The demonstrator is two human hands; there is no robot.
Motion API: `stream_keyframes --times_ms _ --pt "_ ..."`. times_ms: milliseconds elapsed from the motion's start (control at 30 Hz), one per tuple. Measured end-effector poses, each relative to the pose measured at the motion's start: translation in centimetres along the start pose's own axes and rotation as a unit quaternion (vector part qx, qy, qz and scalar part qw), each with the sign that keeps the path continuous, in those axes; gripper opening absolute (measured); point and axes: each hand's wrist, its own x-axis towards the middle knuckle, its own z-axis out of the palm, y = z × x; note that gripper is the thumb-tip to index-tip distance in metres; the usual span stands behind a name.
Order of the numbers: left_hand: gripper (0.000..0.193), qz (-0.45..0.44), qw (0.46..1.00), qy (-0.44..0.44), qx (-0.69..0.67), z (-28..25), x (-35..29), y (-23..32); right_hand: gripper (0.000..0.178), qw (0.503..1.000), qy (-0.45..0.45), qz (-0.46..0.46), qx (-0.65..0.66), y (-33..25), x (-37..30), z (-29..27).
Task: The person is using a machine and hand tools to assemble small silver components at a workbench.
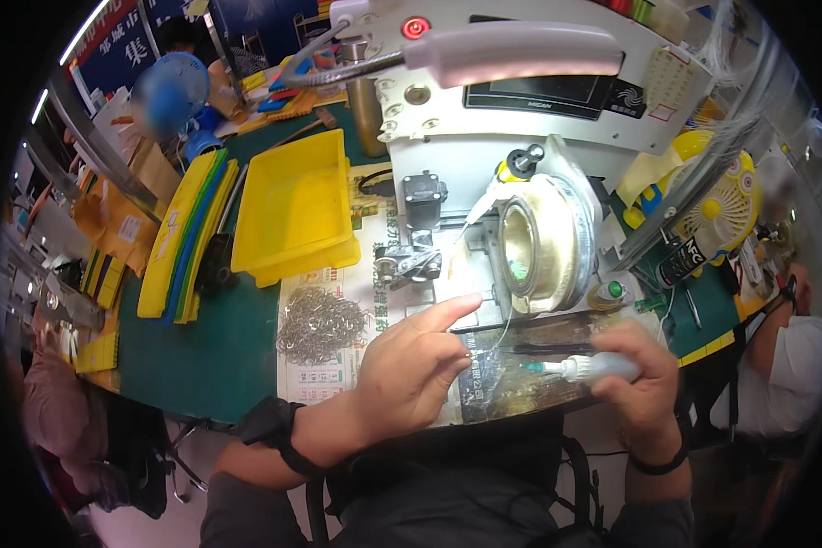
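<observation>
My right hand is wrapped round a small squeeze bottle with a white neck and a teal tip. The bottle lies nearly level, its tip pointing left at my left hand. There the thumb and another finger are pinched together, and the index finger stretches out to the right. Whatever sits in the pinch is too small to make out. Left of that hand, a tangled heap of small metal pieces lies on printed paper. A dark, stained board is under the bottle.
A white machine with a large pale ring-shaped part stands behind my hands. A yellow bin is at the back left, near stacked coloured trays. On the right are a yellow fan and a green-capped bottle. Other people sit at both sides.
</observation>
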Motion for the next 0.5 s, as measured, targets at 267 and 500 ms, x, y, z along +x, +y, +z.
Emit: stream_keyframes --times_ms 267,500 --pt "0.015 0.02 0.999 -0.002 0.029 0.1 0.3 -0.8 0.044 0.966 0.11 -0.026 0.233 -3.0 4.1 2.1" --pt "0.017 0.03 0.998 -0.007 0.048 -0.1 0.5 -1.0 0.043 0.992 0.076 -0.039 0.094 -4.1 6.1 2.9"
